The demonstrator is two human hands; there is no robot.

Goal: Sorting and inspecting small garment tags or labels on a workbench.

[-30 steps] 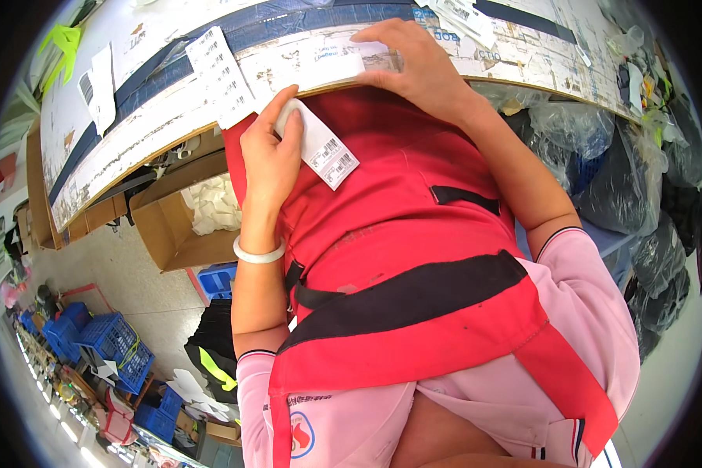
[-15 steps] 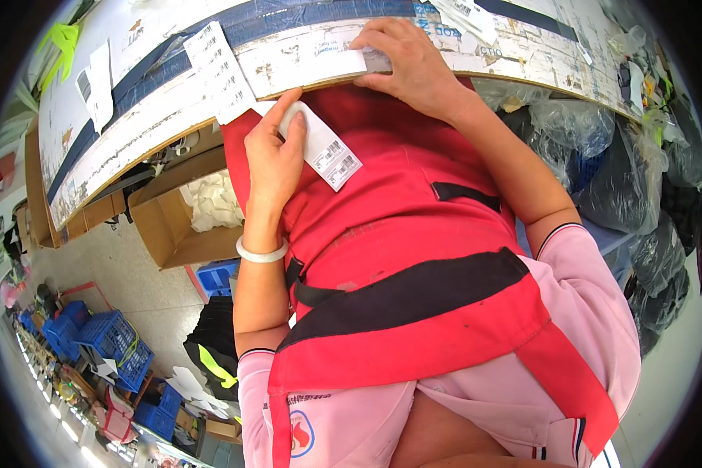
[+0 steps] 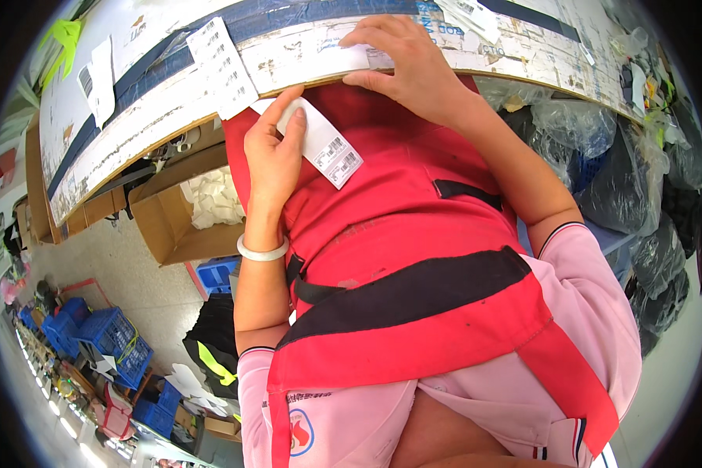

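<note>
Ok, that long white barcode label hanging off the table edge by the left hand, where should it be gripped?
Probably by its free lower end. The long label lies partly on the table with its lower end overhanging the edge, so both faces are open there. Pinch it from below; the left hand, already holding a small label, is closest.
</note>
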